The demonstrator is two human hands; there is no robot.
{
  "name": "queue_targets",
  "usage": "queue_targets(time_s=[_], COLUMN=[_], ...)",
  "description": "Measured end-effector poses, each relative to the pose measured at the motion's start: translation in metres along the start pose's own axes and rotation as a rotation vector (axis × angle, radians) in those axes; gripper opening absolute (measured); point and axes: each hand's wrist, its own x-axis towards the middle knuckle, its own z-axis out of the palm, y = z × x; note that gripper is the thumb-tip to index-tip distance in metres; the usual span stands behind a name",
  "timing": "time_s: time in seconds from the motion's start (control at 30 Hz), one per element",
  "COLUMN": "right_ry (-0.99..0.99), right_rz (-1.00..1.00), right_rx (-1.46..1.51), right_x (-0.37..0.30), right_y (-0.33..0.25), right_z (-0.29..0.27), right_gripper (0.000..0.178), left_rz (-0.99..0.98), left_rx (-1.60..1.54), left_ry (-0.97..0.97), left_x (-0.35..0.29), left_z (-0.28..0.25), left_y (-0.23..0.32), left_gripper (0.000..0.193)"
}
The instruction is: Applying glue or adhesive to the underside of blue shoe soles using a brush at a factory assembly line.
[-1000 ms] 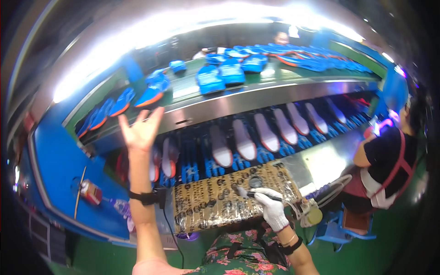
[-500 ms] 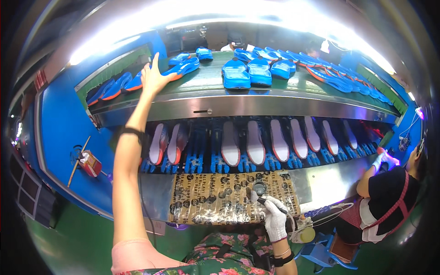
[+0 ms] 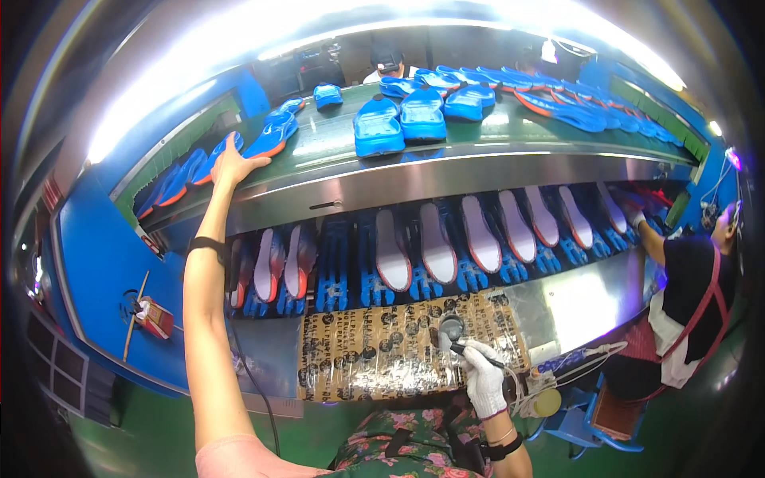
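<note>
My bare left hand (image 3: 229, 166) reaches to the left part of the upper belt, thumb and fingers spread, at a blue sole (image 3: 217, 156) with an orange edge. Another blue and orange sole (image 3: 271, 137) lies just right of it. In a white knit glove, my right hand (image 3: 484, 381) is closed around a black-handled brush (image 3: 456, 346), its head low over taped brown cardboard (image 3: 366, 350). A small dark round cup (image 3: 452, 325) is beside the brush head. Beyond the cardboard, shoe uppers (image 3: 438, 243) stand bottoms up, pale with red rims, on blue holders.
More blue soles (image 3: 422, 111) sit along the upper belt (image 3: 319, 139), above a steel edge (image 3: 398, 177). At right a co-worker (image 3: 693, 279) reaches toward the lower row. A blue stool (image 3: 613, 414) and white tubing (image 3: 574, 358) are near my right side.
My left hand has moved left and nearer along the upper belt. The shoe uppers and nearer soles appear further left. The co-worker's arm now reaches into the lower row.
</note>
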Motion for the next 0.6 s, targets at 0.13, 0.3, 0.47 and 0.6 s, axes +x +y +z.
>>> queue_targets(time_s=[0.13,0.3,0.47,0.6], right_ry=[-0.047,-0.062,0.005,0.084], right_rz=[0.009,0.007,-0.044,-0.044], right_rx=[0.038,0.063,0.029,-0.001], right_x=[0.004,0.004,0.001,-0.005], right_y=[0.009,-0.001,-0.011,-0.015], right_z=[-0.005,-0.009,-0.023,-0.026], right_gripper=[0.019,0.018,0.019,0.018], left_rz=[-0.046,0.350,1.039,0.959], left_rx=[0.122,0.189,-0.230,0.016], left_ry=[0.032,0.195,-0.129,-0.299], left_x=[-0.008,-0.031,-0.066,-0.055], left_z=[-0.012,-0.012,0.020,0.062], left_y=[-0.019,0.075,0.258,0.365], left_gripper=[0.124,0.101,0.069,0.073])
